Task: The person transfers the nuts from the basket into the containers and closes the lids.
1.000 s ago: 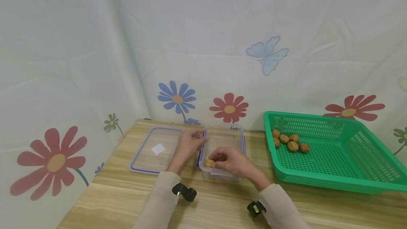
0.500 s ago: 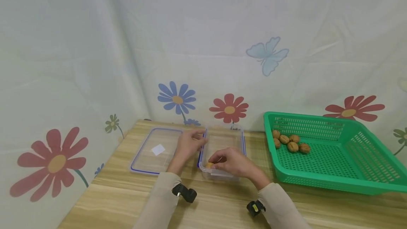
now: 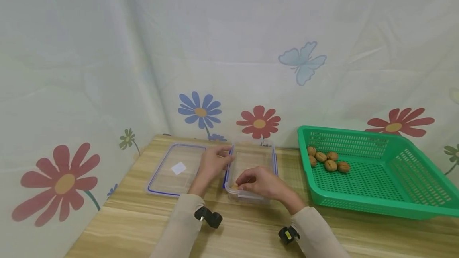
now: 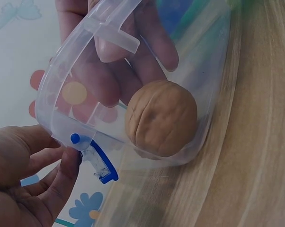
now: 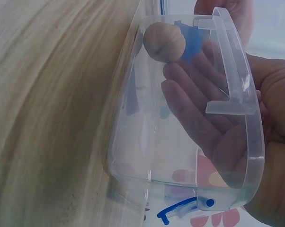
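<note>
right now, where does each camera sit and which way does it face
Head: on the head, facing forward and down at box, lid and green basket; sleeves, left hand, right hand show.
Left wrist: on that wrist, facing the box's near side; both hands show.
Right wrist: on that wrist, facing that same side; both hands partly show.
Both wrist views share the box and a walnut inside.

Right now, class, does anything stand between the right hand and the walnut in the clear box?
Nothing visible does: the right hand is inside the clear box, beside the walnut, with no wall between them.
</note>
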Action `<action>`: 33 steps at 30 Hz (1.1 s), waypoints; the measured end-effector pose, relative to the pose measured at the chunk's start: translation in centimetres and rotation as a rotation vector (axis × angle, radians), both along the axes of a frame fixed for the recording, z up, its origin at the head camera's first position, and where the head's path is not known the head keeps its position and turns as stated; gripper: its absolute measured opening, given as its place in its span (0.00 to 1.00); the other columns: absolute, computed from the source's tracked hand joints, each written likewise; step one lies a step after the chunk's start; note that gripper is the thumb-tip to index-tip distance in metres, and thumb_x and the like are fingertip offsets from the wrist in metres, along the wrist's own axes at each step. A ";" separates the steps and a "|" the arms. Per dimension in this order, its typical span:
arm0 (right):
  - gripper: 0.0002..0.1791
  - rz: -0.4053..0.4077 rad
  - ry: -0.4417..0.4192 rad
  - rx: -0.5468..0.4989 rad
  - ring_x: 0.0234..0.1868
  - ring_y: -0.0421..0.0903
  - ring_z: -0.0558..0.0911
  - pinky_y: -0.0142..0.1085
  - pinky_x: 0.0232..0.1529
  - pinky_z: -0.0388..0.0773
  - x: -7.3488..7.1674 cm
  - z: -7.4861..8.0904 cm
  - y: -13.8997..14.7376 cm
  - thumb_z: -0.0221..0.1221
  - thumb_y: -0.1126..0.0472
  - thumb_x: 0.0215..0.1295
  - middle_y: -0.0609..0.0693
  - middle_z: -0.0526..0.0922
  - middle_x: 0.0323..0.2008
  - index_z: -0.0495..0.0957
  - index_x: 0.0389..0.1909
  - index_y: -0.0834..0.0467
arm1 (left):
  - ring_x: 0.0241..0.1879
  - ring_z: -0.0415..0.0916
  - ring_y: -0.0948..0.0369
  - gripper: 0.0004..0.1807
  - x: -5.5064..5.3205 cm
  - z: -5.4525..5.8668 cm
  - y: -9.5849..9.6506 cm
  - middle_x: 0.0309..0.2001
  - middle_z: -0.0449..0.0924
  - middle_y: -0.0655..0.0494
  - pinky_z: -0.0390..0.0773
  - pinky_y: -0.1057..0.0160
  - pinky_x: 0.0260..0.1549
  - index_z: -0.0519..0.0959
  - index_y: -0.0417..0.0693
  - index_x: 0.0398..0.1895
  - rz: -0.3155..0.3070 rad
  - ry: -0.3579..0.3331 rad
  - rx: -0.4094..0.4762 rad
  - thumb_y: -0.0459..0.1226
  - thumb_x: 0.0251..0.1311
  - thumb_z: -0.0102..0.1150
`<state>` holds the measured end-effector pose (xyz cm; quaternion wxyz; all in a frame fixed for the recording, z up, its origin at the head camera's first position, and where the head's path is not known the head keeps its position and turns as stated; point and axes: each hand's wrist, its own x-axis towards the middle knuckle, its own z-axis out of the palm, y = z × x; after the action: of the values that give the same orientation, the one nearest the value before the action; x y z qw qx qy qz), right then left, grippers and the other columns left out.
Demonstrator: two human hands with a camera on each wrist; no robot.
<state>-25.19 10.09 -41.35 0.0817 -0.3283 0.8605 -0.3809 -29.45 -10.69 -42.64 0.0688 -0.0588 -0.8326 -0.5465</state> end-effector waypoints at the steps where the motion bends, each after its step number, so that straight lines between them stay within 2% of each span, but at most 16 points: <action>1: 0.06 -0.005 -0.003 -0.003 0.44 0.44 0.88 0.42 0.53 0.87 0.1 0.0 0.0 0.68 0.68 0.71 0.47 0.90 0.40 0.89 0.46 0.62 | 0.28 0.87 0.55 0.20 0.0 0.0 0.0 0.41 0.89 0.43 0.89 0.59 0.29 0.84 0.37 0.61 0.000 0.000 0.000 0.32 0.66 0.72; 9: 0.08 -0.043 -0.012 -0.045 0.45 0.44 0.86 0.43 0.53 0.87 0.5 0.1 -0.1 0.69 0.64 0.72 0.47 0.90 0.42 0.89 0.47 0.61 | 0.27 0.87 0.55 0.19 0.1 -0.2 0.0 0.40 0.89 0.43 0.89 0.59 0.29 0.85 0.38 0.60 0.004 0.000 0.003 0.31 0.66 0.72; 14: 0.09 -0.048 0.000 -0.088 0.46 0.45 0.86 0.42 0.54 0.87 0.5 0.8 0.3 0.68 0.63 0.73 0.47 0.89 0.43 0.89 0.49 0.60 | 0.26 0.87 0.55 0.19 -0.1 -0.3 0.0 0.40 0.89 0.43 0.88 0.60 0.28 0.85 0.39 0.60 0.006 0.008 -0.008 0.31 0.66 0.72; 23: 0.09 -0.080 0.046 -0.186 0.46 0.48 0.88 0.39 0.50 0.88 1.1 3.6 1.9 0.68 0.63 0.73 0.53 0.89 0.46 0.88 0.50 0.62 | 0.28 0.87 0.55 0.20 -0.2 -0.4 0.0 0.44 0.89 0.42 0.90 0.56 0.31 0.85 0.40 0.61 0.002 -0.004 -0.011 0.32 0.67 0.71; 28: 0.10 -0.144 0.094 -0.188 0.47 0.49 0.89 0.39 0.49 0.89 1.4 5.5 3.0 0.67 0.61 0.74 0.51 0.90 0.47 0.88 0.51 0.60 | 0.29 0.87 0.56 0.20 -0.2 -0.4 0.0 0.45 0.89 0.42 0.89 0.60 0.31 0.85 0.40 0.61 0.011 -0.016 -0.006 0.32 0.66 0.72; 33: 0.11 -0.175 0.154 -0.174 0.49 0.49 0.89 0.41 0.50 0.89 1.6 7.4 4.4 0.68 0.61 0.74 0.51 0.90 0.48 0.87 0.52 0.60 | 0.28 0.87 0.55 0.20 -0.2 -0.3 0.0 0.44 0.88 0.41 0.89 0.61 0.29 0.85 0.39 0.60 0.008 -0.005 -0.003 0.31 0.65 0.72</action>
<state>-23.63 14.47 -33.90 -0.0468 -0.2861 0.8533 -0.4335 -29.66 -10.68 -42.93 0.0687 -0.0542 -0.8337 -0.5453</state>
